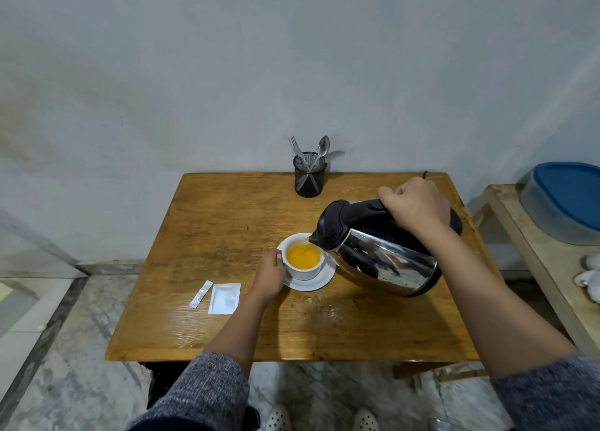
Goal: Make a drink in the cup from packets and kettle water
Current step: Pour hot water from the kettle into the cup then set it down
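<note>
A white cup (303, 271) stands on a white saucer (319, 283) in the middle of the wooden table (227, 223). Orange liquid (303, 255) fills much of the cup. My left hand (269, 273) grips the cup's left side. My right hand (417, 203) holds the black handle of a steel kettle (386, 262), which is tilted left with its spout over the cup's rim, water running in. Two white packets lie left of the cup: a thin stick (201, 294) and a square sachet (224, 298).
A black mesh holder (309, 179) with a fork and spoons stands at the table's far edge by the wall. A second table on the right carries a blue-lidded container (566, 200). Marble floor lies to the left and in front.
</note>
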Demonstrator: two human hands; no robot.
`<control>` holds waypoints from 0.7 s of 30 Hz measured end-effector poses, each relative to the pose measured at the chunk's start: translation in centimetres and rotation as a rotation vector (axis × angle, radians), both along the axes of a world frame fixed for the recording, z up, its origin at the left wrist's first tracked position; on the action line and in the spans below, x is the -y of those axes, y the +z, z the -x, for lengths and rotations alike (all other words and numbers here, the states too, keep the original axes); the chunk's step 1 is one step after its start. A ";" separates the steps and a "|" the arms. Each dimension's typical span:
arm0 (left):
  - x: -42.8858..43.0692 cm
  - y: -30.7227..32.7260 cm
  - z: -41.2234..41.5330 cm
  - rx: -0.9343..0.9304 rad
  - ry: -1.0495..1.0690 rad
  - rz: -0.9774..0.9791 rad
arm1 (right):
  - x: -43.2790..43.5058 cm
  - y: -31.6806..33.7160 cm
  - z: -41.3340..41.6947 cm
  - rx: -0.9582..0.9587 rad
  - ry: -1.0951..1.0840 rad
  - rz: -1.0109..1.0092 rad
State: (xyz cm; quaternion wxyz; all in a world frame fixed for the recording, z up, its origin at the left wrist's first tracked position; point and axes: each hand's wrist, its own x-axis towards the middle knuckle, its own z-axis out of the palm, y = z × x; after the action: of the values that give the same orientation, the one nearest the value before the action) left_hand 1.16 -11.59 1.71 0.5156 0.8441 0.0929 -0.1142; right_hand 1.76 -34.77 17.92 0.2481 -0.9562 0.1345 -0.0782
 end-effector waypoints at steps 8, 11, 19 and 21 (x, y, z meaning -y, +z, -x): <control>-0.1 0.0 0.2 0.003 -0.003 0.011 | -0.4 0.0 -0.2 0.002 0.022 0.009; -0.1 -0.1 0.2 0.006 0.000 0.015 | -0.6 0.0 -0.1 0.001 0.025 0.016; 0.0 -0.1 0.4 0.020 0.011 0.034 | -0.4 0.1 -0.1 0.005 0.014 0.015; 0.1 -0.1 0.4 0.025 0.015 0.033 | -0.3 0.1 -0.1 0.000 0.003 0.015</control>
State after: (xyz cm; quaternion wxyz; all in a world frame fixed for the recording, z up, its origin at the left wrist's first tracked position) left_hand 0.73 -11.70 1.60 0.5316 0.8360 0.0909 -0.1011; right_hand 1.87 -34.46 17.99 0.2412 -0.9582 0.1324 -0.0786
